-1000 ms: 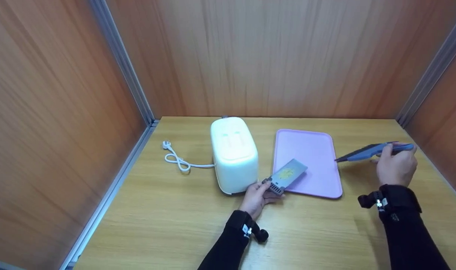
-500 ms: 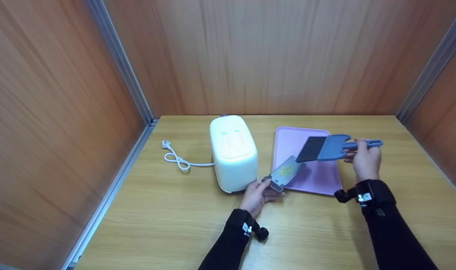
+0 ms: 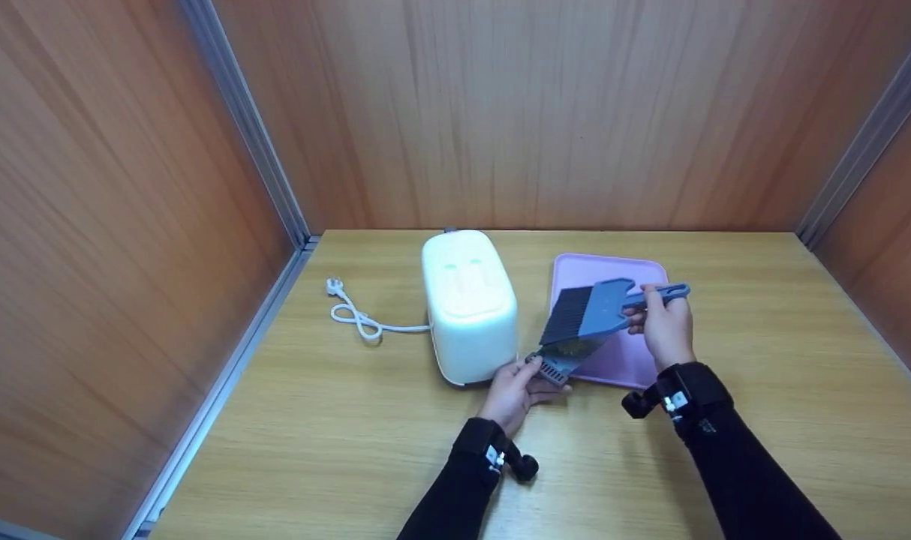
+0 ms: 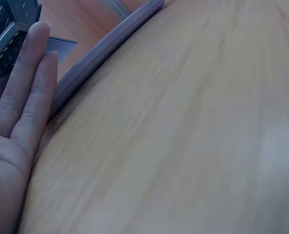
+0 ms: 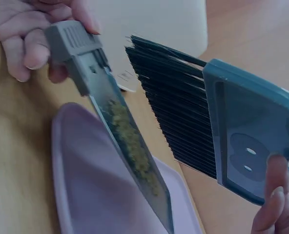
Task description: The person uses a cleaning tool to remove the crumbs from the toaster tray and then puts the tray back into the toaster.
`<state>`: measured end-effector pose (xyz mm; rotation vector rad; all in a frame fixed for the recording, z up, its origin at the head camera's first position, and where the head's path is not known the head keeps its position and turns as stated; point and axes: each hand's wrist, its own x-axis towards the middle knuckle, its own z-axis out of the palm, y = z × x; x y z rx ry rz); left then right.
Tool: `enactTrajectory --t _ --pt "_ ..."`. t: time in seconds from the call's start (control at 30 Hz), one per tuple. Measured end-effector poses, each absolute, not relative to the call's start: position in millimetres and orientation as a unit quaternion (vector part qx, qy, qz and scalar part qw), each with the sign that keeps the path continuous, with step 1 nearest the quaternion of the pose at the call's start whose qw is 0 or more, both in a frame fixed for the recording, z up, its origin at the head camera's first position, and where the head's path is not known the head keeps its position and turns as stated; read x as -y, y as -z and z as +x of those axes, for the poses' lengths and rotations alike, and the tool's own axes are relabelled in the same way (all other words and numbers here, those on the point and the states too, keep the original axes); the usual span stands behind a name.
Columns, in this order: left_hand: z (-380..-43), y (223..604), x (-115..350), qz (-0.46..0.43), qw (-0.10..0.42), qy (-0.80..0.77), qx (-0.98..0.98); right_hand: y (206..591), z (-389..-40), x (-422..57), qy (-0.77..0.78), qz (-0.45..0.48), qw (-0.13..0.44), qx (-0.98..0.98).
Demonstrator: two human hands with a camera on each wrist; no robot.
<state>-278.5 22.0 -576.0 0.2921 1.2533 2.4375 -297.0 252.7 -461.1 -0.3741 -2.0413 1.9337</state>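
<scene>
Crumb tray [image 5: 101, 87] — L hand [image 3: 509, 394] pinching end, thumb atop, R hand [image 3: 667, 330] gripping brush [image 3: 594, 309] w/ wrist angled

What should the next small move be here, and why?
Probably, the right hand should lower the black-bristled blue brush onto the flat grey rectangular crumb tray and stroke away from the left hand. Yellowish crumbs lie on that tray, the bristles appear just clear of them, and the crumb tray's free end is over the shallow lilac rectangular tray, which could catch what falls.
</scene>
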Motion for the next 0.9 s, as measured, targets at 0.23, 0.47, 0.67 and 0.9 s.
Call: enactTrajectory --t 0.23,0.47,0.67,0.9 --pt "-279 577 -22 0.1 0.186 -0.866 -0.454 472 -299 -250 -0.638 -0.114 0.161 0.745" --pt "-280 577 -23 0.108 0.191 -0.862 -0.457 476 -297 -256 -0.63 -0.088 0.147 0.757" --pt "-279 578 -22 0.107 0.192 -0.86 -0.461 479 -295 -260 -0.624 -0.079 0.145 0.763" --pt "-280 578 -22 0.109 0.187 -0.859 -0.464 478 -294 -262 -0.61 -0.063 0.155 0.775"
